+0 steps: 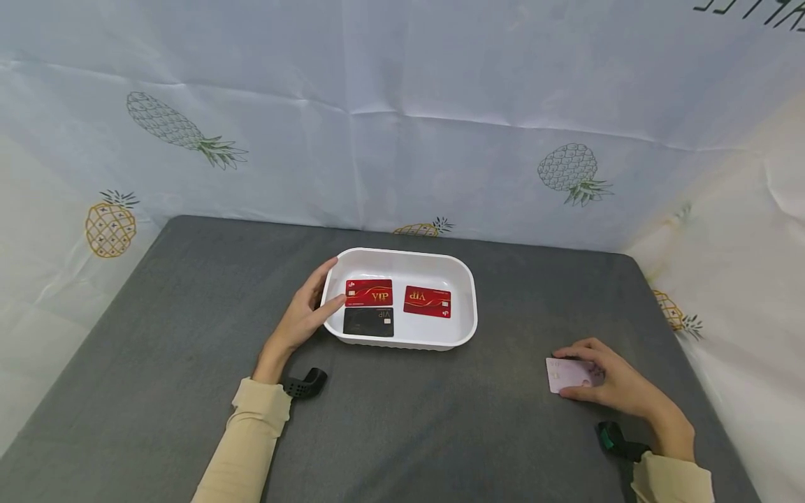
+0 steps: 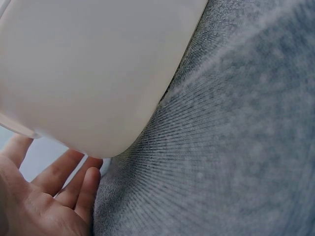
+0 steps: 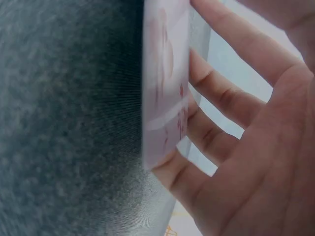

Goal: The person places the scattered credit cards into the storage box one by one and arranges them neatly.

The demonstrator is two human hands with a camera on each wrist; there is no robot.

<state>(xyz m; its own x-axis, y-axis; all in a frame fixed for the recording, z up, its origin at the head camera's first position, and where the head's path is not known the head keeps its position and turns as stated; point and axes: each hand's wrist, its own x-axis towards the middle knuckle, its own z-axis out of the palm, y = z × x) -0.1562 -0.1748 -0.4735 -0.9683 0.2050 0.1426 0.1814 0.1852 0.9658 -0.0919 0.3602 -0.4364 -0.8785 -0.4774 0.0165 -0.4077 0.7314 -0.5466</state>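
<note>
— So, where is the pale pink card [image 1: 571, 375] just now?

— Near the right edge of the grey tabletop [image 1: 157, 335], toward its front corner. The right hand [image 1: 613, 383] lies over it, fingers curled round its far and near edges; the wrist view shows the fingers [image 3: 216, 98] bent behind the card [image 3: 165, 83], whose left edge is lifted off the cloth.

— And the other hand?

— The left hand [image 1: 305, 314] rests against the left end of the white tray [image 1: 462, 279], fingers nearly straight along the wall and the thumb touching the rim. It presses rather than clasps. From the left wrist the tray's wall [image 2: 98, 73] fills the view, with the fingertips [image 2: 74, 179] beneath it.

— How far is the pink card from that tray?

— Well apart; the tray sits about mid-table, and bare cloth lies between it and the card.

— What lies in the tray?

— Three cards: a red one [image 1: 369, 292] at the left beside the thumb, a black one [image 1: 368, 322] just in front of it, and another red one [image 1: 428, 301] to the right.

— Anything behind?

— A white cloth with pineapples [image 1: 569, 171] printed on it.
</note>
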